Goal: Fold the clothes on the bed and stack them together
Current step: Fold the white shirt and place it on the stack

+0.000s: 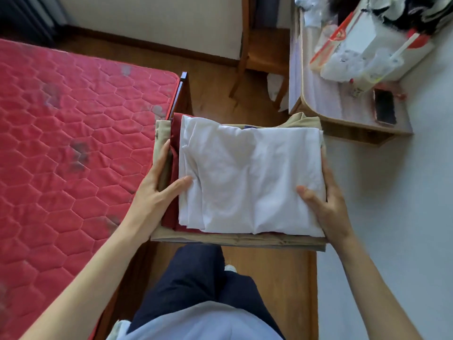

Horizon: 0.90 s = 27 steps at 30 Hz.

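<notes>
Clothes, a soft folded stack of white, dark red and khaki fabric, sit mid-frame, carried; left hand and right hand clamp its 2 sides, thumbs on top. Light, floppy: support underneath.

A phone lies on a cluttered desk beside a wooden chair.

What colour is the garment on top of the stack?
White: the top garment is plain white, seen best in the head view.
</notes>
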### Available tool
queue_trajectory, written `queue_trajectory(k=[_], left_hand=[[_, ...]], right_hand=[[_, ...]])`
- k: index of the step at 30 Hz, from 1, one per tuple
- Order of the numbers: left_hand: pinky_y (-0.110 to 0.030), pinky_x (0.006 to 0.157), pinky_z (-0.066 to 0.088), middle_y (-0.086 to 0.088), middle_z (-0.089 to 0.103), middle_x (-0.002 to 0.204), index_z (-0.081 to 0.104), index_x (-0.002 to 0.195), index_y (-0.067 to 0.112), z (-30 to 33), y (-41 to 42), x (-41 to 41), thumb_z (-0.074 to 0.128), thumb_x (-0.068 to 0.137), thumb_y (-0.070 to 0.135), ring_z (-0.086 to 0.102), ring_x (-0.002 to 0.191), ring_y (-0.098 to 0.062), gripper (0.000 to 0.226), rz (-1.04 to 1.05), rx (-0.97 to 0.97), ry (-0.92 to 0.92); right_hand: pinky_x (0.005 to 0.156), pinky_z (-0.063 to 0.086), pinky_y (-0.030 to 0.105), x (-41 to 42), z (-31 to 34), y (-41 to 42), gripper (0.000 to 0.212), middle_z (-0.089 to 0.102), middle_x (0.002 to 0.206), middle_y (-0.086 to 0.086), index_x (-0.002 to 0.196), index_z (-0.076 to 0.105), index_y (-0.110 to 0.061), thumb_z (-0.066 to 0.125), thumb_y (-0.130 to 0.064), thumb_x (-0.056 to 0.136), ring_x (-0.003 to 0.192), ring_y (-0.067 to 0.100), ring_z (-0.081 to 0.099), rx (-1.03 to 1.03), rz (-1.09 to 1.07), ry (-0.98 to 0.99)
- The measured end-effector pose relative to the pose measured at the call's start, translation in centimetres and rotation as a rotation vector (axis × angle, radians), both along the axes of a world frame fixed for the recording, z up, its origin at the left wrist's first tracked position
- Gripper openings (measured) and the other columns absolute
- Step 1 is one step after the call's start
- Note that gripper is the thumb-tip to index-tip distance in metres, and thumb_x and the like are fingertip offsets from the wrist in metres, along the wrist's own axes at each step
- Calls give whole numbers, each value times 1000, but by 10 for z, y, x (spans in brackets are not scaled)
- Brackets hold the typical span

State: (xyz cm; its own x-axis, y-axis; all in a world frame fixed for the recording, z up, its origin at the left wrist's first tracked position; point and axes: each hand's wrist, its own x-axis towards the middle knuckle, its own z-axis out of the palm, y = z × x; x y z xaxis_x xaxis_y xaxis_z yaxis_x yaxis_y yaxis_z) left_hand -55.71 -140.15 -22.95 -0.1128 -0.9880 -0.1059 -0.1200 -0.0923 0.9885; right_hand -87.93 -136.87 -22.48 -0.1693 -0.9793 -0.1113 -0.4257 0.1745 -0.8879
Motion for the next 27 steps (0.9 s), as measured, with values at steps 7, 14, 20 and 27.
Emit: queue_trajectory(k=[7,14,20,27], left_hand=[[-9,101,37,29,33,149,29,143,53,-14,-126,11,69,76,42,34,132,13,79,119,20,33],[-20,108,35,33,32,148,27,143,54,-2,-267,28,72,79,41,33,134,11,79,128,10,49],[-1,94,37,35,30,148,28,143,55,-10,-373,26,73,79,44,31,133,15,79,157,31,78],[-20,103,35,40,33,143,26,143,57,-14,-522,-11,70,77,44,34,129,18,80,253,40,49]], right_hand=[[83,44,14,13,-22,-164,85,41,123,-36,141,15,-62,57,-71,68,104,-17,50,0,105,-4],[96,51,40,31,-6,-313,85,45,131,-15,140,18,-63,61,-68,67,113,8,55,6,134,-62],[98,50,45,31,-9,-429,91,45,133,-13,144,16,-57,60,-69,65,115,10,55,39,166,-39],[98,50,48,1,-11,-597,85,45,135,-8,144,18,-53,60,-63,70,116,15,55,51,229,-11]])
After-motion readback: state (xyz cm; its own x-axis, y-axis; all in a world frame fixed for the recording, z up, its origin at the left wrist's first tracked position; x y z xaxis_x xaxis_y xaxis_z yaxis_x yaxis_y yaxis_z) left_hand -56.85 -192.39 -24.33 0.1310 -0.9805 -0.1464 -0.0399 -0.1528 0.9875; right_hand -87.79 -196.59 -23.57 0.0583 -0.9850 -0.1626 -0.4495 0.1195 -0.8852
